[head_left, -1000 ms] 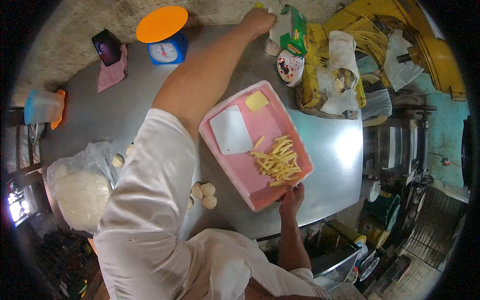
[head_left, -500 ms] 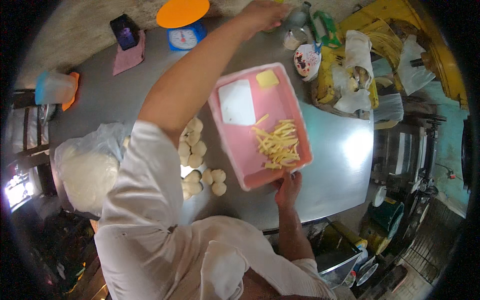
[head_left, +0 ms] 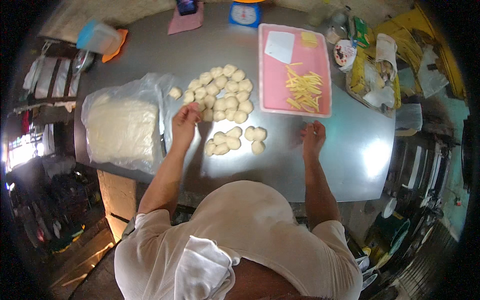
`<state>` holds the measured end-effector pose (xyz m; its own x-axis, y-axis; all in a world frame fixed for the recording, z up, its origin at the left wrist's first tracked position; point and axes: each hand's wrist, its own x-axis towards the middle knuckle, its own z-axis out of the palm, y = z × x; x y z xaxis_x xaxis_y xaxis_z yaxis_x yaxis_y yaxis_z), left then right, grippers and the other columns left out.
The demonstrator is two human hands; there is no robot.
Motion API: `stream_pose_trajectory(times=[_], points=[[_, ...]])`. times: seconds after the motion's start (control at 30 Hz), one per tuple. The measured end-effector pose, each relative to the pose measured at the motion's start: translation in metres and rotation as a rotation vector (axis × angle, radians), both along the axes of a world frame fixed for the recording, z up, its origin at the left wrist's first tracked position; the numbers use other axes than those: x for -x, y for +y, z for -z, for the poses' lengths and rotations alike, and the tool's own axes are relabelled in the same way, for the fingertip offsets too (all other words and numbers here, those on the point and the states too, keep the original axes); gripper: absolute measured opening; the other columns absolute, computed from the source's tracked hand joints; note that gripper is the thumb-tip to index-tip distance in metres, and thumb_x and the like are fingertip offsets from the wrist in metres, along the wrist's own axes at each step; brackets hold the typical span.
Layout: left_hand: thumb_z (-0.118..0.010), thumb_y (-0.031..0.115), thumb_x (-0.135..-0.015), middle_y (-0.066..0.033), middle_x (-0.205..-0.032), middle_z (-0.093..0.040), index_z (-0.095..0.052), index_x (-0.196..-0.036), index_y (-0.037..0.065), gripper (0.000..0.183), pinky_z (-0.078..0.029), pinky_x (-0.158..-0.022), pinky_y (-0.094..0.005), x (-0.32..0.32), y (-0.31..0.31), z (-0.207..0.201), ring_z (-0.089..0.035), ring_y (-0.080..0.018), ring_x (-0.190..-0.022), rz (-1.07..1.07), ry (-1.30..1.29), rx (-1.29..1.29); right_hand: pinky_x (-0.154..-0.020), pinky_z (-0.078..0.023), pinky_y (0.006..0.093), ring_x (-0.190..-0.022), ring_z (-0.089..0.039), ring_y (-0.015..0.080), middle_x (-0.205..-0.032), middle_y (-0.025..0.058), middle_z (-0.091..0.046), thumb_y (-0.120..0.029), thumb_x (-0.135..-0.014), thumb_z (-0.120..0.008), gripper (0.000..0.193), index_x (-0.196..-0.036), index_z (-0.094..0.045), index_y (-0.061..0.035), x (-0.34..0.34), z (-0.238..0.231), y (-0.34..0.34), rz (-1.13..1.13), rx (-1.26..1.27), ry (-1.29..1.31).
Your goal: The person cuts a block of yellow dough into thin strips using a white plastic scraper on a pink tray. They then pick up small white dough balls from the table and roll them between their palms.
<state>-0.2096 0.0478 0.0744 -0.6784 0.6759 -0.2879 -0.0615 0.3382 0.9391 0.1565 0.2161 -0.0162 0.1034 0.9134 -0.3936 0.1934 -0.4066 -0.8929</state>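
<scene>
My left hand (head_left: 186, 118) is at the near left edge of a cluster of round dough balls (head_left: 231, 86), its fingers drawn together. Whether anything is pinched in them I cannot make out. Off the tray's near right corner, my right hand (head_left: 313, 135) hovers over the metal table with curled fingers; what they may hold is hidden. The pink tray (head_left: 272, 82) carries cut yellow strips (head_left: 304, 89), a yellow block (head_left: 309, 39) and a white rectangular piece (head_left: 279, 47). Smaller groups of dough balls (head_left: 223, 141) lie nearer to me.
Left of the dough balls is a large slab of dough in a clear plastic bag (head_left: 122, 127). A blue scale (head_left: 245, 15), a phone (head_left: 187, 6) on a pink cloth and a clear plastic container (head_left: 99, 37) stand at the back. A yellow crate (head_left: 367, 80) sits at the right.
My left arm has swung back from the far right to the dough balls. My right hand has let go of the tray, which now lies straighter. The whole view has shifted.
</scene>
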Motion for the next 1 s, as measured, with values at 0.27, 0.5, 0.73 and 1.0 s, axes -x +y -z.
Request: stream_pose_trajectory(times=[0.27, 0.5, 0.73, 1.0], points=[[-0.079, 0.036, -0.087, -0.0158, -0.105, -0.068, -0.072, -0.113, 0.001, 0.044, -0.054, -0.087, -0.0414, -0.048, -0.099, 0.062, -0.064, -0.0310, -0.099, 0.172, 0.641, 0.348, -0.121, -0.024, 0.0575, -0.147, -0.036, 0.0399, -0.157, 0.0176, -0.043, -0.036, -0.100, -0.058, 0.062, -0.154, -0.045, -0.0096, -0.092, 0.003, -0.141, -0.631, -0.258, -1.182], [-0.088, 0.037, -0.077, -0.0153, -0.094, -0.061, -0.066, -0.098, 0.007, 0.043, -0.050, -0.074, -0.0439, -0.074, -0.070, 0.074, -0.060, -0.0310, -0.086, 0.384, 0.470, 0.151, -0.122, -0.023, 0.0566, -0.150, -0.034, 0.0373, -0.160, 0.0172, -0.039, -0.039, -0.101, -0.057, 0.062, -0.155, -0.044, -0.0116, -0.091, 0.005, -0.152, -0.509, -0.462, -1.118], [-0.078, 0.023, -0.082, -0.0154, -0.116, -0.062, -0.067, -0.111, 0.009, 0.035, -0.044, -0.096, -0.0491, -0.029, -0.135, 0.040, -0.057, -0.0355, -0.113, 0.012, 0.901, 0.156, -0.112, -0.038, 0.0562, -0.134, -0.052, 0.0412, -0.145, 0.0208, -0.056, -0.034, -0.099, -0.059, 0.051, -0.142, -0.057, -0.0064, -0.097, 0.016, -0.145, -0.451, -0.560, -1.100], [-0.074, 0.022, -0.083, -0.0164, -0.133, -0.055, -0.057, -0.134, 0.009, 0.056, -0.038, -0.106, -0.0520, -0.009, -0.246, 0.030, -0.050, -0.0350, -0.128, 0.189, 1.086, 0.518, -0.081, -0.057, 0.0347, -0.088, -0.071, 0.0208, -0.100, 0.0130, -0.075, -0.011, -0.099, -0.062, 0.027, -0.122, -0.067, 0.0007, 0.127, -0.054, -0.172, -1.084, -0.568, -0.085]])
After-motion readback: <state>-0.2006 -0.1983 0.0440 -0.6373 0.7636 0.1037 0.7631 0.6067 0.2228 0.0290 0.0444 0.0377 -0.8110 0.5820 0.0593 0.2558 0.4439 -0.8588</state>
